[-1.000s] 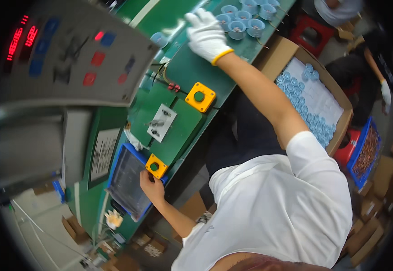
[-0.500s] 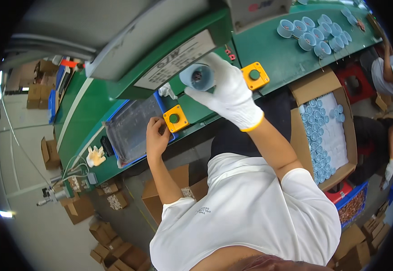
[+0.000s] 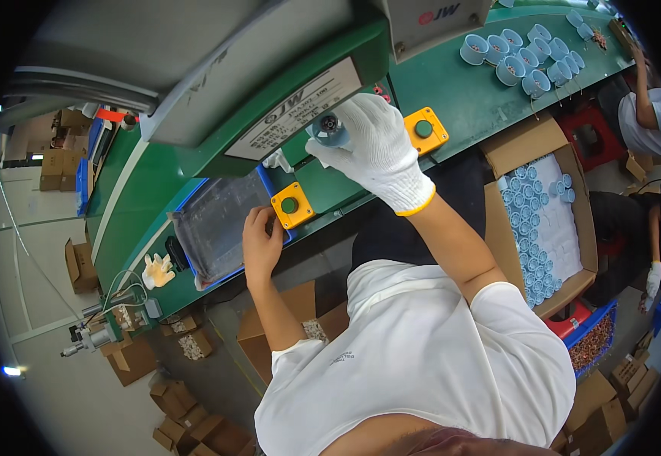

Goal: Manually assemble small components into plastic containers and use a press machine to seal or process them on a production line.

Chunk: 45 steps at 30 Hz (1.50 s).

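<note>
My right hand (image 3: 380,152), in a white knit glove with a yellow cuff, is closed around a light-blue plastic cup (image 3: 333,137). It holds the cup beneath the front of a green and grey machine (image 3: 270,99); something dark shows inside the cup, too small to name. My bare left hand (image 3: 262,247) rests at the bench edge beside a yellow box with a green push button (image 3: 290,205). Its fingers are loosely bent and apart, with nothing seen in them. A second yellow button box (image 3: 426,131) sits just right of my gloved hand.
Several blue cups (image 3: 510,71) stand on the green bench at right. Below them a cardboard box (image 3: 585,254) holds many similar cups. A blue-rimmed tray (image 3: 228,216) lies at left, near a pale glove (image 3: 158,271). Other people (image 3: 653,118) are at far right.
My right hand has moved slightly up and left with the cup, which is now more covered by the fingers and machine. My left hand stays beside the left button box.
</note>
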Each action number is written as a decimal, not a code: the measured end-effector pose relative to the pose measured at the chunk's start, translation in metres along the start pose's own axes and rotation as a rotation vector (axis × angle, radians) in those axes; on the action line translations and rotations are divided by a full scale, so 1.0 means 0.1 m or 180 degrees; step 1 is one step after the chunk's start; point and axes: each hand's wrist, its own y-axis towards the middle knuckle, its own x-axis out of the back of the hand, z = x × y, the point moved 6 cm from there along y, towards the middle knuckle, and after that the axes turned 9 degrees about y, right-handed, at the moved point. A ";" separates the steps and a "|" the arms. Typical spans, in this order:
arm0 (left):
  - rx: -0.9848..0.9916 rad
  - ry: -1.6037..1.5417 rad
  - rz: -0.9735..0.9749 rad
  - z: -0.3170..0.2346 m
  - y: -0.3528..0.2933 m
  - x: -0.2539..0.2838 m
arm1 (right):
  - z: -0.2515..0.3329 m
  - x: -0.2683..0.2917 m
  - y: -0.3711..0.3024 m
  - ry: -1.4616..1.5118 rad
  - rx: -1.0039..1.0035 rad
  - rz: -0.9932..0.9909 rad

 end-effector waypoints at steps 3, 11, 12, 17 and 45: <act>-0.0261 0.0393 -0.0144 -0.07 -0.09 0.20 | -0.01 -0.02 0.02 -0.0066 -0.0068 0.0058; 0.0458 0.0583 0.0443 0.30 -0.27 0.41 | 0.12 -0.07 0.17 -0.0203 0.0281 -0.0113; 0.0193 0.0501 0.0282 0.34 -0.27 0.40 | 0.11 -0.10 0.20 -0.0360 0.0156 0.0030; 0.0341 0.0546 -0.0269 0.60 -0.26 0.65 | 0.10 -0.03 0.16 -0.0531 0.0065 0.0032; -0.0699 -0.0125 -0.0701 -0.19 -0.24 0.45 | -1.06 0.71 -1.07 -0.0400 0.0389 -0.0034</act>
